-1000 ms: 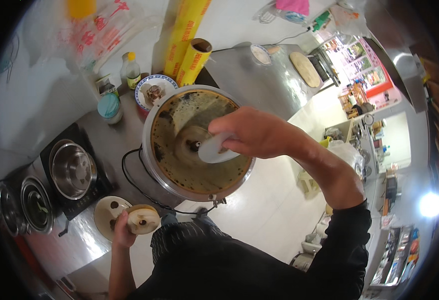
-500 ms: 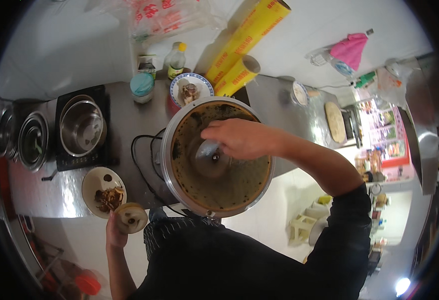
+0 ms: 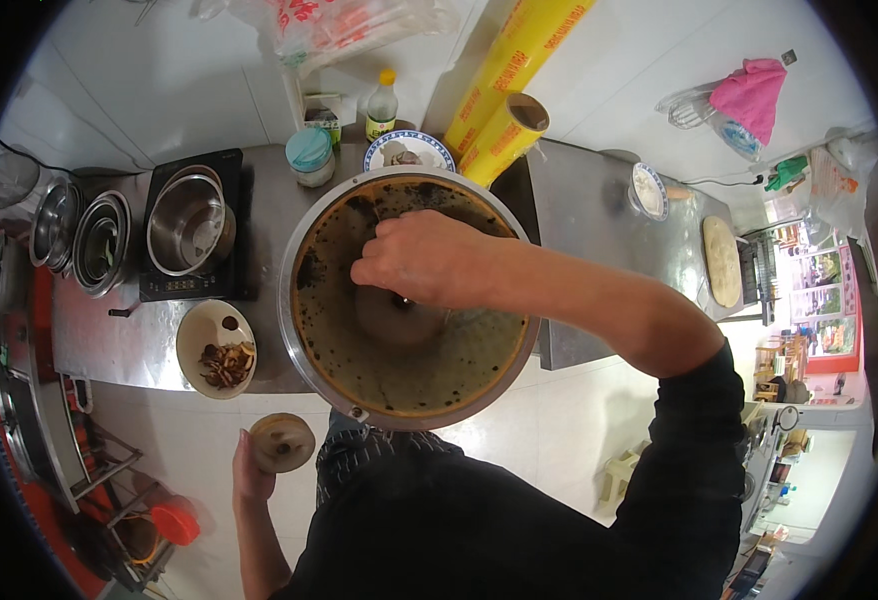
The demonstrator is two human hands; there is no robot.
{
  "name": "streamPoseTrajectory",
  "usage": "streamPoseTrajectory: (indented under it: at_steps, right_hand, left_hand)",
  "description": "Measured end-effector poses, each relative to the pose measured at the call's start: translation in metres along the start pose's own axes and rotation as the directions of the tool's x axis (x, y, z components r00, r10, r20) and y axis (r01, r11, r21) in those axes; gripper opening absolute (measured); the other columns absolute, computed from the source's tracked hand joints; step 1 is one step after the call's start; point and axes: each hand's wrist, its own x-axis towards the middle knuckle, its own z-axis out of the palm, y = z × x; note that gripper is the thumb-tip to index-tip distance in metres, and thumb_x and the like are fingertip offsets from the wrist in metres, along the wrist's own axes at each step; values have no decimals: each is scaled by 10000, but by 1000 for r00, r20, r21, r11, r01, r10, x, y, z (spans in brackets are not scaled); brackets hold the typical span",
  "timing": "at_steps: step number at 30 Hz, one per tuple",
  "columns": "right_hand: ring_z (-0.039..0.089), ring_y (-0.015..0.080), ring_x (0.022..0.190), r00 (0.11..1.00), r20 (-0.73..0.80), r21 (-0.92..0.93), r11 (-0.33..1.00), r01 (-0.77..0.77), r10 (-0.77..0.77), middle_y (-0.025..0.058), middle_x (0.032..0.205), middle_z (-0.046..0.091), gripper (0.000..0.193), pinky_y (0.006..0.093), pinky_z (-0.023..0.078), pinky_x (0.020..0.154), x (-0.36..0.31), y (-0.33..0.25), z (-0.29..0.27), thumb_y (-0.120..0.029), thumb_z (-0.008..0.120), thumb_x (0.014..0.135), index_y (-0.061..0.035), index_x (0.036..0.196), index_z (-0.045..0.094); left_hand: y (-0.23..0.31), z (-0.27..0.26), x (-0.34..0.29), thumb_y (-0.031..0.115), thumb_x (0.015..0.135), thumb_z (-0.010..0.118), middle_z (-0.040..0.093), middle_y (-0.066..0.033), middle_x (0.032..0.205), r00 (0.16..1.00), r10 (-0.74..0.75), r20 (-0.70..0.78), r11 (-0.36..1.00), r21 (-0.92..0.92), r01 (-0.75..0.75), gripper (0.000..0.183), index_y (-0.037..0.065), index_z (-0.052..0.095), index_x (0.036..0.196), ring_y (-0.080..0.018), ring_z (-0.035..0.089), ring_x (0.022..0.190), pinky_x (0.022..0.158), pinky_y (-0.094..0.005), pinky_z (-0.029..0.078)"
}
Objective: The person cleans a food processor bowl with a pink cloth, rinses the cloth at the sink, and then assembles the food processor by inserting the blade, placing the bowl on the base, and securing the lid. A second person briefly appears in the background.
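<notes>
In front of me, a large round metal drum [image 3: 439, 375] stands with its mouth facing up. Its inner wall is wet and grey-brown, with dark bits stuck to it. My right hand [image 3: 424, 255] reaches inside over the central spindle [image 3: 400, 299], fingers curled closed; whatever they grip is hidden. Off the counter's front edge, my left hand [image 3: 250, 475] holds a round beige disc-like part [image 3: 284, 443] by its side, with a dark hole and moulded hollows on its face. Just beyond it, a cream bowl [image 3: 193, 345] contains brown dried-looking slices [image 3: 227, 365].
Left on the counter are a steel pot [image 3: 191, 225] on a black induction cooker [image 3: 184, 290] and stacked steel bowls [image 3: 102, 245]. Behind the drum stand a blue-lidded jar [image 3: 310, 157], a bottle [image 3: 382, 105], a blue-rimmed bowl [image 3: 439, 142] and yellow film rolls [image 3: 504, 140]. A stool [image 3: 621, 475] is lower right.
My left hand has drawn the beige part away from the cream bowl, toward me. Inside the drum, my right hand stays near the spindle. The whole view has shifted.
</notes>
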Motion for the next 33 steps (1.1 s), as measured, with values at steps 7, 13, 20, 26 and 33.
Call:
streamPoseTrajectory:
  at_steps: [7, 13, 20, 26, 33]
  right_hand:
    - [635, 230, 914, 997, 3, -121, 990, 78, -78, 24, 878, 662, 83, 365, 554, 782, -1, 5, 16, -108, 655, 798, -114, 881, 646]
    - [635, 245, 934, 957, -290, 18, 1000, -5, 10, 48, 935, 618, 133, 374, 549, 751, -18, -4, -3, -78, 686, 780, -96, 902, 637]
    - [632, 307, 979, 951, 145, 170, 940, -297, 274, 90, 1021, 600, 181, 402, 547, 818, -25, -27, 0, -100, 687, 823, -64, 994, 640]
    - [629, 300, 959, 994, -44, 67, 993, -97, 100, 108, 1026, 612, 179, 396, 553, 826, -22, -21, 17, -69, 665, 815, -64, 993, 669]
    - [591, 276, 959, 996, 71, 25, 998, -59, 57, 68, 974, 618, 159, 374, 535, 866, -23, -26, 20, -58, 674, 768, -78, 926, 684]
  left_hand:
    - [9, 11, 16, 501, 1083, 370, 600, -170, 1325, 995, 45, 88, 998, -55, -40, 635, -51, 506, 1366, -275, 588, 1223, 1077, -431, 455]
    - [7, 9, 25, 481, 1089, 373, 610, -167, 1309, 995, -16, 101, 997, -67, 23, 608, -47, 505, 1360, -275, 594, 1218, 1071, -428, 461]
    - [7, 7, 33, 447, 1094, 383, 610, -165, 1304, 997, -43, 68, 996, -71, 47, 570, -48, 516, 1343, -271, 591, 1215, 1065, -422, 464]
    - [5, 4, 42, 442, 1094, 384, 609, -171, 1305, 992, -55, 116, 996, -63, 62, 570, -52, 515, 1346, -275, 590, 1213, 1068, -417, 458]
    - [5, -2, 41, 465, 1085, 397, 611, -170, 1304, 992, -23, 124, 998, -48, 29, 602, -68, 523, 1335, -269, 587, 1218, 1067, -410, 453]
